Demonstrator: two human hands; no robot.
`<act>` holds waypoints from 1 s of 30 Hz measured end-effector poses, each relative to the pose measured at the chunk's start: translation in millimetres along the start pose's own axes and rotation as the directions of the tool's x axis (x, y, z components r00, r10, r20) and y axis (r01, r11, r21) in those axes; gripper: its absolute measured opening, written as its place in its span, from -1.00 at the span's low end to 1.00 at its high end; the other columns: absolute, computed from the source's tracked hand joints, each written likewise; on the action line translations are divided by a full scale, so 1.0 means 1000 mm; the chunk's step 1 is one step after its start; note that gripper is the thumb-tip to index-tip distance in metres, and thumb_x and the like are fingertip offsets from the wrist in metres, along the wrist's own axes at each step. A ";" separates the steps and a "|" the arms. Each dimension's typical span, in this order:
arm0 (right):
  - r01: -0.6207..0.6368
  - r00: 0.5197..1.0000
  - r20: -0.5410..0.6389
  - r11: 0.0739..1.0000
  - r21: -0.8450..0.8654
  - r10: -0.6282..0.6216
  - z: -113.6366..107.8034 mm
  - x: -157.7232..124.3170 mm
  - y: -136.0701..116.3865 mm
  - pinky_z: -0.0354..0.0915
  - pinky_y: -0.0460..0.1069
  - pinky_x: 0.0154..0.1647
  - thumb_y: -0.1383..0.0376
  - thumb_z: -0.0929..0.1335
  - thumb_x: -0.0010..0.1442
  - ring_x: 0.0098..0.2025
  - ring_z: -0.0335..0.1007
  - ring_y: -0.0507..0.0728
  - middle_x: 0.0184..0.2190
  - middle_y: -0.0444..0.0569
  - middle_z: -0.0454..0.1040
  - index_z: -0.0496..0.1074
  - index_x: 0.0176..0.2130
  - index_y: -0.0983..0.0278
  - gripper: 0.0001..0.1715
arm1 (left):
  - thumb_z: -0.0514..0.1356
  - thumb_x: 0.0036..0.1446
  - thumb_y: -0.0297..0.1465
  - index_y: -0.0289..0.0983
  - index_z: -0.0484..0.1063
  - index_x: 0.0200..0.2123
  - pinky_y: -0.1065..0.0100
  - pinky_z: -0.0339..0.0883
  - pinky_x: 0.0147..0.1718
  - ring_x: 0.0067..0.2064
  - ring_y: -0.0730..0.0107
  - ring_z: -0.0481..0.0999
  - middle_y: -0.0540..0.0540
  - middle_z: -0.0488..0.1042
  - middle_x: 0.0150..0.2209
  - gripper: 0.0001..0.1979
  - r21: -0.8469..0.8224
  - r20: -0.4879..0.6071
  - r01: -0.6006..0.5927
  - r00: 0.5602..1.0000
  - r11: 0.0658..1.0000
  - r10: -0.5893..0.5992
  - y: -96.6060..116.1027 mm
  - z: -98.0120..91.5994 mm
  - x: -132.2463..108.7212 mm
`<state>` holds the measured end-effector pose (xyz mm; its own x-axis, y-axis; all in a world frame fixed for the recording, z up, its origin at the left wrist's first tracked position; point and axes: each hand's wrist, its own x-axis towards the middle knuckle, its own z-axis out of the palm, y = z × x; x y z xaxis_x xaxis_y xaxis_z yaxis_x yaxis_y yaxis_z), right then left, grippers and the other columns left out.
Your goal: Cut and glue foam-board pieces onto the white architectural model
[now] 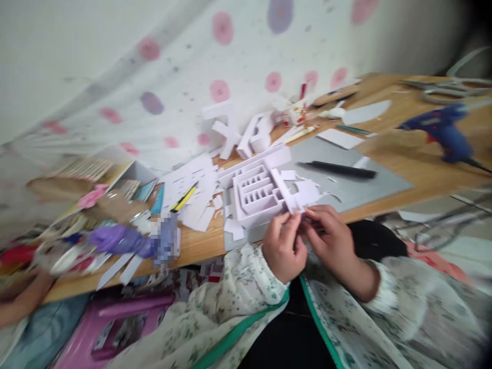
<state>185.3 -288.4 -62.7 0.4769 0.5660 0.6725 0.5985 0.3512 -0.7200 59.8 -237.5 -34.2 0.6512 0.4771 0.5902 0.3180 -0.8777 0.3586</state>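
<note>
Near the front edge of the table, my left hand (pixel 285 247) pinches the near end of a white strip (pixel 285 190) that looks like foam board. My right hand (pixel 329 233) is closed at the same end, its thumb and fingertips almost meeting those of the left. The strip lies along the right side of a white built-up piece (pixel 255 195) with raised walls and narrow slots. Under that piece is a grey cutting mat (pixel 376 179). The fingers hide the strip's very tip. White offcuts (pixel 307 192) lie just beyond my hands.
A black pen-like tool (pixel 342 170) lies on the mat, and a blue glue gun (pixel 442 130) is at the right. White letter shapes (pixel 225 128) stand behind. A yellow cutter (pixel 184 197) rests on white sheets at left, beside clutter and another person's arm (pixel 28 302).
</note>
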 end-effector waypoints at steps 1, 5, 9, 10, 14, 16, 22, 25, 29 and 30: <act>0.003 1.000 0.013 1.000 -0.017 -0.003 -0.001 -0.001 0.002 0.38 0.09 -0.22 0.44 0.32 0.15 -0.18 0.41 0.19 -0.22 0.04 0.43 0.39 -0.11 0.20 -0.72 | 0.10 0.03 -0.58 -0.29 0.24 0.19 0.18 0.39 0.07 0.08 0.16 0.41 -0.28 0.37 0.01 -0.41 -0.019 0.005 0.020 1.000 1.000 -0.020 0.002 0.000 -0.002; 0.043 0.999 0.018 0.997 -0.063 -0.042 -0.002 -0.003 0.009 0.37 0.16 -0.21 0.37 0.35 0.15 -0.17 0.42 0.26 -0.21 0.05 0.43 0.41 -0.09 0.15 -0.70 | 0.14 -0.04 -0.55 -0.26 0.17 0.23 0.17 0.39 0.08 0.07 0.14 0.42 -0.26 0.38 0.05 -0.31 -0.087 -0.045 0.114 0.992 0.990 -0.118 0.007 0.004 -0.006; 0.050 0.999 0.011 0.997 -0.061 -0.049 -0.002 -0.005 0.006 0.35 0.19 -0.19 0.44 0.36 0.13 -0.18 0.43 0.29 -0.22 0.07 0.43 0.42 -0.06 0.07 -0.61 | 0.15 -0.07 -0.53 -0.30 0.14 0.22 0.16 0.38 0.09 0.08 0.11 0.41 -0.27 0.39 0.05 -0.29 -0.152 -0.052 0.116 0.991 0.982 -0.125 0.009 0.004 -0.007; 0.045 0.999 0.007 0.997 -0.063 -0.045 -0.002 -0.005 0.006 0.35 0.20 -0.19 0.44 0.36 0.13 -0.18 0.43 0.30 -0.22 0.07 0.44 0.42 -0.06 0.06 -0.59 | 0.15 -0.07 -0.54 -0.31 0.16 0.22 0.16 0.37 0.10 0.09 0.12 0.41 -0.28 0.38 0.05 -0.30 -0.161 -0.048 0.105 0.992 0.981 -0.114 0.009 0.003 -0.007; 0.010 1.000 0.018 0.999 -0.050 -0.009 -0.003 -0.005 0.008 0.35 0.20 -0.18 0.45 0.37 0.12 -0.19 0.44 0.30 -0.23 0.05 0.45 0.44 -0.07 0.05 -0.60 | 0.15 -0.04 -0.53 -0.31 0.18 0.20 0.15 0.36 0.10 0.10 0.12 0.41 -0.28 0.39 0.05 -0.34 -0.186 -0.027 0.081 0.996 0.979 -0.088 0.004 0.000 -0.005; -0.009 0.999 0.040 0.999 -0.032 0.010 -0.005 -0.006 0.010 0.35 0.21 -0.17 0.42 0.37 0.13 -0.18 0.43 0.31 -0.21 0.05 0.46 0.45 -0.08 0.06 -0.63 | 0.15 -0.01 -0.52 -0.28 0.21 0.19 0.14 0.35 0.11 0.11 0.12 0.40 -0.25 0.38 0.06 -0.37 -0.227 -0.008 0.095 0.995 0.969 -0.099 0.002 -0.004 -0.005; -0.090 0.996 -0.003 0.996 0.028 0.090 -0.014 0.000 0.001 0.32 0.18 -0.18 0.33 0.36 0.17 -0.13 0.40 0.29 -0.17 0.03 0.44 0.49 -0.11 0.12 -0.74 | 0.17 0.10 -0.49 -0.26 0.44 -0.13 0.20 0.44 -0.09 -0.18 0.32 0.55 -0.12 0.51 -0.22 -0.76 -0.757 -0.006 0.310 0.877 0.575 -0.481 0.001 -0.028 0.007; -0.038 0.997 -0.064 0.997 0.063 0.042 -0.022 0.007 -0.015 0.30 0.10 -0.17 0.39 0.37 0.16 -0.19 0.39 0.19 -0.24 -0.01 0.44 0.49 -0.12 0.15 -0.73 | 0.27 0.06 -0.45 -0.29 0.46 -0.29 0.31 0.47 -0.20 -0.34 0.44 0.57 -0.02 0.54 -0.38 -0.90 -0.915 0.296 0.400 0.761 0.059 -0.578 0.008 -0.043 0.017; 0.020 0.997 0.063 0.980 0.199 -0.033 -0.030 0.015 -0.040 0.32 0.02 -0.23 0.45 0.36 0.17 -0.22 0.39 0.10 -0.26 -0.04 0.44 0.45 -0.09 0.17 -0.69 | 0.28 0.06 -0.47 -0.28 0.52 -0.25 0.36 0.44 -0.19 -0.26 0.41 0.60 -0.06 0.61 -0.29 -0.86 -0.868 0.490 0.459 0.727 -0.191 -0.480 0.019 -0.055 0.023; 0.013 0.996 0.086 0.971 0.240 -0.035 -0.030 0.016 -0.045 0.33 0.01 -0.24 0.45 0.37 0.18 -0.22 0.39 0.09 -0.26 -0.05 0.44 0.45 -0.08 0.17 -0.69 | 0.26 0.08 -0.48 -0.27 0.53 -0.22 0.37 0.43 -0.18 -0.23 0.39 0.60 -0.08 0.62 -0.25 -0.84 -0.855 0.516 0.473 0.730 -0.213 -0.449 0.021 -0.056 0.023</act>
<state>186.0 -317.6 -14.5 0.3989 0.6153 0.6799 0.4326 0.5275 -0.7312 42.9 -242.1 27.6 0.6874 0.7188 -0.1035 -0.3491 0.4520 0.8208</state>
